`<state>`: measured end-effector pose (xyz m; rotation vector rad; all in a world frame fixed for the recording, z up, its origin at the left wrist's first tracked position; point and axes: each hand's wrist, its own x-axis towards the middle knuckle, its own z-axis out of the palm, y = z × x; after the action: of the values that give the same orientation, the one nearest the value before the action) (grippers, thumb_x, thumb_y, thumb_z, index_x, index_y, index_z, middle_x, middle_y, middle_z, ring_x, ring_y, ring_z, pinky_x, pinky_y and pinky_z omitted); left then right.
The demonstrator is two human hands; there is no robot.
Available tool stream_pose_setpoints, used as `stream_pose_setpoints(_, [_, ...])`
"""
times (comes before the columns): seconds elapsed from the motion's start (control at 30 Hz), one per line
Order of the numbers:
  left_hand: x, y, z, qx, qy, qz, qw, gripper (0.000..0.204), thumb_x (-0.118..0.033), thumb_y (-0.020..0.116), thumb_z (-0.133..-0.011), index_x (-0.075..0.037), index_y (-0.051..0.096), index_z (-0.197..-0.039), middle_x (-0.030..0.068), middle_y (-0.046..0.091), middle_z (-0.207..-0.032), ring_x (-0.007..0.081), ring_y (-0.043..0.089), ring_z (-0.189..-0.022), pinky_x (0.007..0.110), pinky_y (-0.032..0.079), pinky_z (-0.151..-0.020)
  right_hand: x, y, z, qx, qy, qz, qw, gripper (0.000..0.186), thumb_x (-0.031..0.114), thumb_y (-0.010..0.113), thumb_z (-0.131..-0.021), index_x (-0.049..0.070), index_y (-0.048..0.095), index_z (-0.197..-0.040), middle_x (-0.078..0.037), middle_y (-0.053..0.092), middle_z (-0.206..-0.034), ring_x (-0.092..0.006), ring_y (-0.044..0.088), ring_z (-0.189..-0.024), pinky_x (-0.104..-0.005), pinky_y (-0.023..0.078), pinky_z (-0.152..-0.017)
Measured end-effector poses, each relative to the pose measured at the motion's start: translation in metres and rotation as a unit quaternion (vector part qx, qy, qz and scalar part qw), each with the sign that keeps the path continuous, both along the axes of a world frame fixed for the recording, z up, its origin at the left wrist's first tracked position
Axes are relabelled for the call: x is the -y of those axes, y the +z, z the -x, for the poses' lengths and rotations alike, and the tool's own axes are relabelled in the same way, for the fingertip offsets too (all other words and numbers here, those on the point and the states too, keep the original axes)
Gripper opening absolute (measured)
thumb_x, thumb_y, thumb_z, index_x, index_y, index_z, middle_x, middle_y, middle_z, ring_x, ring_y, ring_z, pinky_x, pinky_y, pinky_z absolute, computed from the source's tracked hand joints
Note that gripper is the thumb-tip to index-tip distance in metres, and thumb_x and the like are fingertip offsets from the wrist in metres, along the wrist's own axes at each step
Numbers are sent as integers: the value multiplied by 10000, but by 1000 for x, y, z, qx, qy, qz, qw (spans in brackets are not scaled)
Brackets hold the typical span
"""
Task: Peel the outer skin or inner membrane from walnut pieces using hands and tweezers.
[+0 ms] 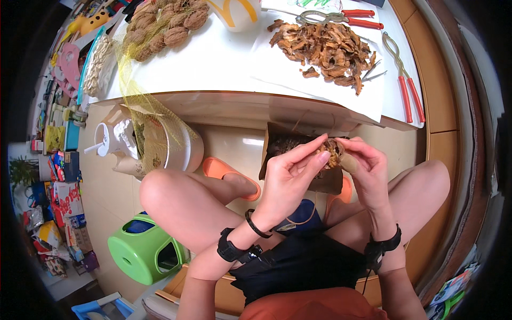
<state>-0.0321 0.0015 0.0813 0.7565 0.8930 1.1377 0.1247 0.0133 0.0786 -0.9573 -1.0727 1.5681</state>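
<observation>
A cracked walnut [333,152] is held between my two hands over an open brown paper bag [271,137] with dark bits in it. My left hand [296,176] pinches it with thumb and fingertips. My right hand [368,173] grips its other side, with a tan covering on the thumb. On the white table, a pile of brown shell-like pieces [322,53] lies on white paper. Red-handled nutcracker pliers [405,88] lie to its right, and another pair [354,18] behind it.
A yellow net of walnuts [176,36] and a white cup [229,12] are on the table. Below stands a lined white bin [186,152]. A green stool [130,256] is at lower left, orange slippers [218,168] by my feet, a crowded shelf [64,213] far left.
</observation>
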Motion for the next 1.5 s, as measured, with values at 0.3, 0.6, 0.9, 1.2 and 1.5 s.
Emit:
stream_pose_setpoints(0.3, [-4, -1, 1, 65, -23, 51, 996, 318, -85, 497, -854, 15, 477, -1155, 40, 560, -1001, 62, 524, -851, 192, 459, -722, 5, 13, 9, 126, -52, -63, 989, 248, -89, 570, -723, -70, 546, -969, -95, 515, -941, -141, 542, -873, -227, 469, -756])
stream_pose_setpoints(0.6, [-3, 5, 11, 28, -128, 80, 988, 314, -55, 564, -804, 36, 504, -1099, 83, 583, -982, 120, 562, -887, 225, 458, -801, 2, 31, 5, 235, 3, -121, 964, 475, -98, 616, -579, 31, 565, -1033, -66, 504, -946, -99, 524, -785, -211, 449, -671])
stream_pose_setpoints(0.9, [-3, 6, 14, 47, -177, 23, 983, 300, -40, 565, -800, 61, 510, -1078, 99, 578, -995, 108, 555, -886, 225, 455, -801, 0, 26, -11, 269, 88, -226, 932, 480, -47, 631, -565, 47, 571, -1032, -81, 553, -947, -158, 548, -824, -228, 458, -666])
stream_pose_setpoints(1.2, [9, 4, 1, -41, -98, -51, 993, 227, -67, 500, -845, 50, 493, -1040, 74, 592, -870, 51, 539, -782, 192, 453, -661, 5, 32, -8, 377, 51, -278, 882, 450, -14, 663, -554, 33, 582, -995, -93, 573, -890, -176, 566, -762, -248, 471, -655])
stream_pose_setpoints(1.5, [7, 12, 8, 7, -185, 13, 983, 258, -79, 515, -844, 40, 501, -1073, 43, 569, -960, 67, 527, -859, 194, 441, -759, 21, 50, -11, 431, 80, -236, 867, 467, 39, 692, -610, -14, 526, -1044, -173, 596, -905, -242, 623, -764, -290, 509, -675])
